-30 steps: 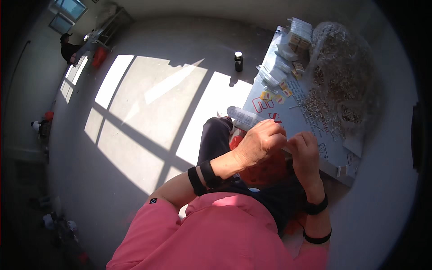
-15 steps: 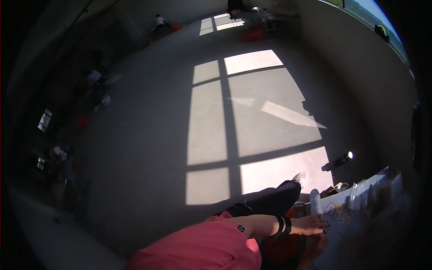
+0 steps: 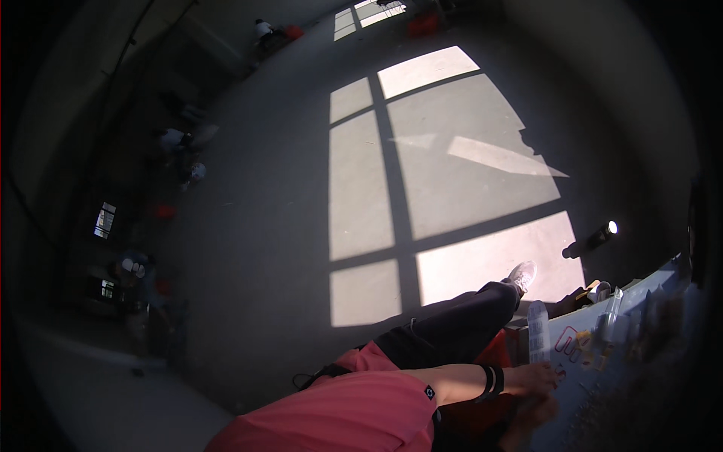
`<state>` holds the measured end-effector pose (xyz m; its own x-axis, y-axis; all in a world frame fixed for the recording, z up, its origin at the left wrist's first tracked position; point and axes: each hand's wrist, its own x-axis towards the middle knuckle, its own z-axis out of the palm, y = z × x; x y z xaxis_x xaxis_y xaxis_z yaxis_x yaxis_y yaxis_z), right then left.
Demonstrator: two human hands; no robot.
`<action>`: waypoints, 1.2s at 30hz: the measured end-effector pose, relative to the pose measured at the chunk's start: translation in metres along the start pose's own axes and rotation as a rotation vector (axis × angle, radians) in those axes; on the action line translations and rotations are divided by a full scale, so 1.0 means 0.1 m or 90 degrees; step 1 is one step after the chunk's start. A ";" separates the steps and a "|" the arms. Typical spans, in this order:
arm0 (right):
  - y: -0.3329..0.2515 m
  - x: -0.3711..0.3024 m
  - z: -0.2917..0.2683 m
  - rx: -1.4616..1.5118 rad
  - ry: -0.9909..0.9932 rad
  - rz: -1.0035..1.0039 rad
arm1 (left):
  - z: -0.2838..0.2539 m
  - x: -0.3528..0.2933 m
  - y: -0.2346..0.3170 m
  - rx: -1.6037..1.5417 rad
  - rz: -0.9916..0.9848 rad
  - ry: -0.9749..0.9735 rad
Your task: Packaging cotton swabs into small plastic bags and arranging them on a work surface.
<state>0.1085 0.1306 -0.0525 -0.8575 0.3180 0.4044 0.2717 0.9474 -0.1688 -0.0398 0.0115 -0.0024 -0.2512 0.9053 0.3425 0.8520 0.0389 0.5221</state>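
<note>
My left hand (image 3: 532,379), with a black band round its wrist, is at the near edge of the pale tabletop (image 3: 576,388). Its fingers are bent together over something small and reddish that I cannot make out. Just below it, my right hand (image 3: 538,414) is dim and blurred, so its fingers do not show clearly. Beyond the left hand stands a clear plastic box with compartments (image 3: 538,331). Beside that box lie a red looped outline piece (image 3: 565,339) and several small yellow pieces (image 3: 595,359).
Clear plastic packaging (image 3: 613,307) and blurred items occupy the table's right side. Dark objects (image 3: 572,301) sit by its far edge. A black cylinder with a bright end (image 3: 602,235) is farther off. Something red (image 3: 493,351) is under the table edge. Other people (image 3: 134,265) are along the left.
The whole view has shifted, so the floor's sunlit patches sit higher and farther right. Both hands stay close together at the table edge, with only slight finger movement.
</note>
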 end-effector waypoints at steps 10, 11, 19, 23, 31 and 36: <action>0.33 -0.44 0.59 -0.099 -0.020 -0.078 | 0.06 -0.25 -0.04 0.135 0.046 -0.095; 0.20 -0.58 0.56 -0.153 0.059 -0.098 | 0.03 -0.25 -0.03 0.134 0.040 -0.101; -0.10 0.25 -0.63 0.352 -0.074 0.148 | -0.32 0.32 0.19 0.002 0.066 0.042; -0.20 0.34 -0.98 0.143 -0.121 0.159 | 0.04 0.46 0.30 0.048 0.029 0.038; -0.62 0.77 -0.59 0.200 0.044 0.137 | -0.65 0.28 -0.16 -0.161 -0.035 -0.157; -0.47 0.61 -0.69 0.190 0.090 0.209 | -0.50 0.46 -0.02 -0.228 -0.037 -0.244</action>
<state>0.0737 0.1082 0.0418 -0.6733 0.6205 0.4021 0.3631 0.7513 -0.5511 -0.0762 0.0320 0.0516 -0.0507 0.9983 0.0297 0.6149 0.0078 0.7886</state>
